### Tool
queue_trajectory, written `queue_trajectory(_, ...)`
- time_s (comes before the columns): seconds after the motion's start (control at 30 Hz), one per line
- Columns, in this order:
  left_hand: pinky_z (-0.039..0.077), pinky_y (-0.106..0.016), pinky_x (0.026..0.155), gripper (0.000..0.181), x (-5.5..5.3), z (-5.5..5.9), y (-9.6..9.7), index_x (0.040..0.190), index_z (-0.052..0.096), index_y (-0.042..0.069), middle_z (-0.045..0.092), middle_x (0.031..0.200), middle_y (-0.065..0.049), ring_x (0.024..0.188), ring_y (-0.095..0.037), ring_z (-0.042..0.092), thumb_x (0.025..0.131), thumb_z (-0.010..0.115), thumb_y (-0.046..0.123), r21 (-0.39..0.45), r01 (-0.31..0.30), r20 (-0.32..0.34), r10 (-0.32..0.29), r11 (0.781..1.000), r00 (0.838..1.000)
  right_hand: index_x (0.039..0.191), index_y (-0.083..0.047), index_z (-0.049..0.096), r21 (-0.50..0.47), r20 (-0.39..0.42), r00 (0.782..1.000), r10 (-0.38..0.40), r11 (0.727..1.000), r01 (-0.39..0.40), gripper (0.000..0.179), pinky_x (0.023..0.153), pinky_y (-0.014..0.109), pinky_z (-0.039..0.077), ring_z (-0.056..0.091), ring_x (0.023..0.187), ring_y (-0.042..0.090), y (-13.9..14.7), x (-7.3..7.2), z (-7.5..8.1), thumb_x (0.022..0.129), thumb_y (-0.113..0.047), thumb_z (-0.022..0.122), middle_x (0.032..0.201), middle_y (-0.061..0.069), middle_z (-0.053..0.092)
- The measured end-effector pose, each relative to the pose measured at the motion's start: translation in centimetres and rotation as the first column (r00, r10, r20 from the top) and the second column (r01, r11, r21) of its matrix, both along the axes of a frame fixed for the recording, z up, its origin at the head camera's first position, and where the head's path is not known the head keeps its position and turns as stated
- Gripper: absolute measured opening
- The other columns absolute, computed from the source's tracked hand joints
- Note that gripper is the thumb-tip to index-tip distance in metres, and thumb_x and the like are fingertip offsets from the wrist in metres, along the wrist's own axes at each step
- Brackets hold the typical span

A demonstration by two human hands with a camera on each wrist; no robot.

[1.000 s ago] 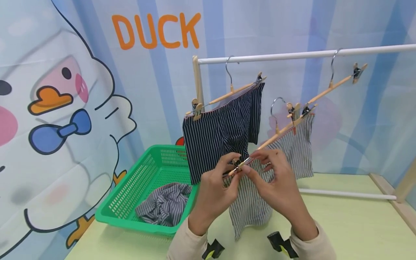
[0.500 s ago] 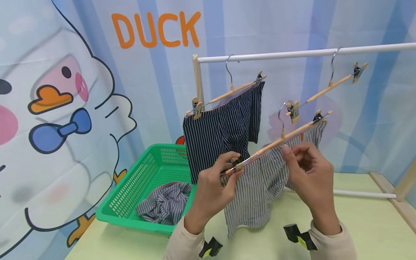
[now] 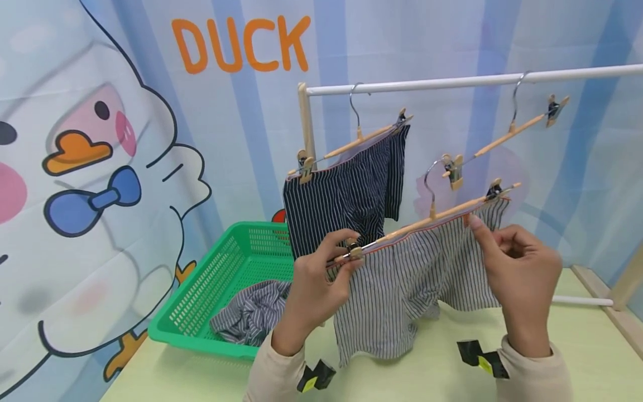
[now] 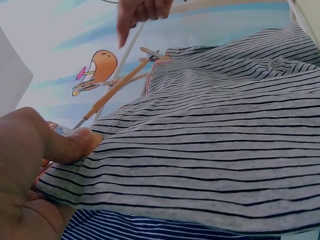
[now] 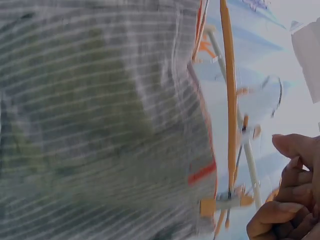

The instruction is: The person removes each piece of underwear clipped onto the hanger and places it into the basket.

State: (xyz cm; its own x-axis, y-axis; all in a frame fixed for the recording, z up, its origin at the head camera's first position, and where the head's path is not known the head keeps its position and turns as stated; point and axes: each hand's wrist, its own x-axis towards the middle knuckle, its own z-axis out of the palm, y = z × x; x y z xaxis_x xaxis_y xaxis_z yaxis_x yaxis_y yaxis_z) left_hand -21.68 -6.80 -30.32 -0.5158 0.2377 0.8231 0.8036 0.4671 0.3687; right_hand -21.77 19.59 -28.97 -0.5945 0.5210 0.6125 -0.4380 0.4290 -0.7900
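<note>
In the head view, my left hand (image 3: 316, 282) pinches the left clip (image 3: 355, 251) of a wooden trouser hanger (image 3: 417, 224). Grey striped shorts (image 3: 402, 290) hang from the hanger by their waistband, caught in its right clip (image 3: 494, 188) too. In the left wrist view, the left thumb presses on the clip over the cloth (image 4: 200, 130). My right hand (image 3: 524, 273) is near the orange tag (image 3: 466, 219), thumb extended and other fingers curled. The right wrist view shows that right hand (image 5: 295, 195) apart from the shorts and hanger, holding nothing.
A white rail (image 3: 452, 85) crosses behind. From it hang dark striped shorts (image 3: 336, 206) on one hanger and a second hanger (image 3: 509, 135) without clothing. A green basket (image 3: 201, 346) with a crumpled striped garment (image 3: 253, 312) stands at left on the pale table (image 3: 402, 382).
My right hand has come away from the left clip and moved right along the waistband. The hanger's right end has swung right and down, and the shorts have spread out. My left hand keeps its pinch.
</note>
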Motion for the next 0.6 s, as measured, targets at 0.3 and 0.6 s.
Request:
queue_trajectory(0.3,0.061,-0.027,0.077,0.039,-0.2,0.3,-1.0,0.123,0.059,0.009,0.077,0.095,-0.011,0.091,-0.018,0.076,0.088,0.071,-0.002,-0.007,0.031,0.023,-0.031,0.999,0.999,0.056,-0.005,0.058,-0.066,0.043,0.998,-0.053,0.996,0.056,0.042,0.047,0.026,0.025,0.026,0.039,0.007,2.6,0.0,0.1,0.078,-0.027,0.086,0.042,-0.011,0.039)
queue_trajectory(0.6,0.06,-0.028,0.08,0.04,-0.2,0.6,-2.1,0.121,0.061,0.011,0.077,0.096,-0.009,0.088,-0.016,0.076,0.086,0.071,-0.005,-0.021,0.093,0.059,-0.092,0.995,0.994,0.079,-0.025,0.059,0.006,0.046,0.997,-0.063,0.998,0.063,0.025,0.056,0.024,0.026,0.024,0.046,0.008,3.6,0.0,-0.2,0.082,-0.025,0.083,0.056,-0.008,0.029)
